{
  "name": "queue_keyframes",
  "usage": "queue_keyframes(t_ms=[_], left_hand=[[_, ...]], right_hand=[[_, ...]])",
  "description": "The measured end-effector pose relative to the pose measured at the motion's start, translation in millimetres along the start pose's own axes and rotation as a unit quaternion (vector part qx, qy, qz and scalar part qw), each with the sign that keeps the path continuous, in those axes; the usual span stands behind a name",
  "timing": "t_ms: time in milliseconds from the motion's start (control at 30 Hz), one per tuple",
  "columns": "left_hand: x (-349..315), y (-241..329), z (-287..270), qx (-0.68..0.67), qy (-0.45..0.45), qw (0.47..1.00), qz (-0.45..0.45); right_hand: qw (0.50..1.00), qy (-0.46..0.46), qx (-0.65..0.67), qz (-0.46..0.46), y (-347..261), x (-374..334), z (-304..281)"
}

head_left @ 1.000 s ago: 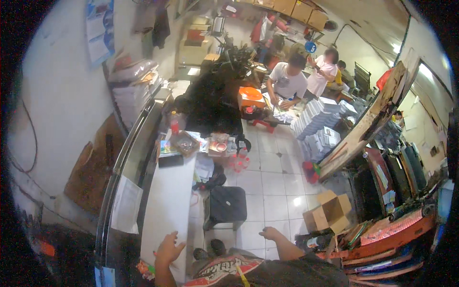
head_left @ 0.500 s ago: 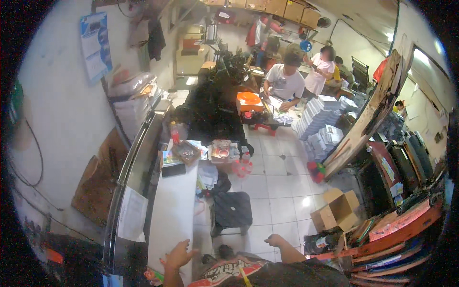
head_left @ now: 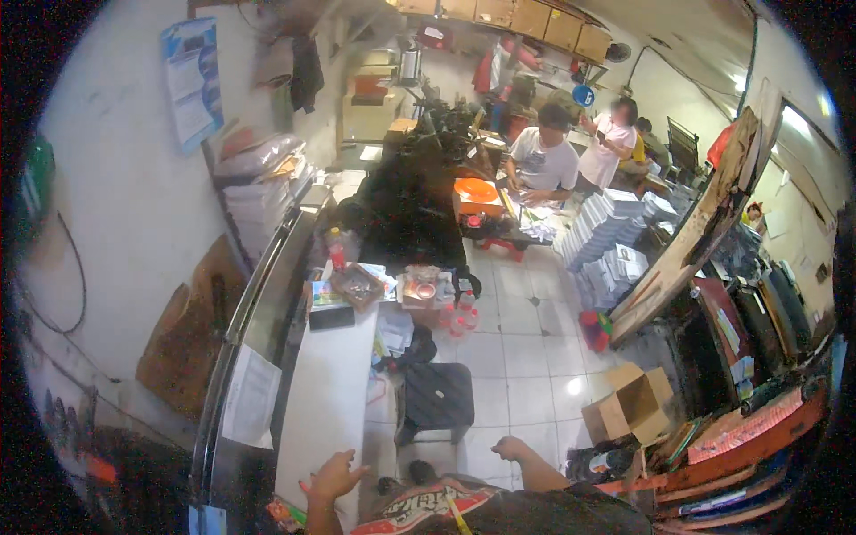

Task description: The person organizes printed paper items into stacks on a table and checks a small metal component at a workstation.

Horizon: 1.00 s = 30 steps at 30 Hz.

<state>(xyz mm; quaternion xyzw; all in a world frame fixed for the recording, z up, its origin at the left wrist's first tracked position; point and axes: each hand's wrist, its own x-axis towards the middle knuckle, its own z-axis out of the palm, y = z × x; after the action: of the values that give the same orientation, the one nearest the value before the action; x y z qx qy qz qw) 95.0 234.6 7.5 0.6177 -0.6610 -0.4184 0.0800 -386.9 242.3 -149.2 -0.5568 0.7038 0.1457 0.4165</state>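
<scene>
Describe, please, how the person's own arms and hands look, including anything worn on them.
The left hand and right hand are ungloved, and the visible forearms are bare, with no watch or bracelet showing. The dark shirt has a red-and-white print.

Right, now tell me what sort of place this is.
Probably a small printing or paper-finishing workshop. Tall stacks of paper stand beside the walkway, a co-worker in a white T-shirt leans over loose papers, and a dark machine with many exposed parts stands near the middle.

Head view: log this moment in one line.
left hand: open, over white tabletop | right hand: nothing visible held, above floor | black stool: ahead | cardboard box: open, right
</scene>
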Motion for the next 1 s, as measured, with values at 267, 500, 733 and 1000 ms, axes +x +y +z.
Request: queue_keyframes(t_ms=[267,500,733,1000], left_hand=[[-2,1,3,0.015,-0.007,1.0,0.001],[-4,2,1,0.042,-0.016,0.999,0.007],[-6,14,-2,0.046,-0.015,0.999,-0.013],[6,13,5,0.049,-0.014,0.999,0.008]], right_hand=[[0.999,-0.018,0.022,0.023,-11,-5,-16],[0.998,-0.021,0.044,0.042,-11,0,-11],[0.999,-0.029,-0.007,-0.016,0,20,-8],[0.999,-0.03,0.042,0.009,6,25,-7]])
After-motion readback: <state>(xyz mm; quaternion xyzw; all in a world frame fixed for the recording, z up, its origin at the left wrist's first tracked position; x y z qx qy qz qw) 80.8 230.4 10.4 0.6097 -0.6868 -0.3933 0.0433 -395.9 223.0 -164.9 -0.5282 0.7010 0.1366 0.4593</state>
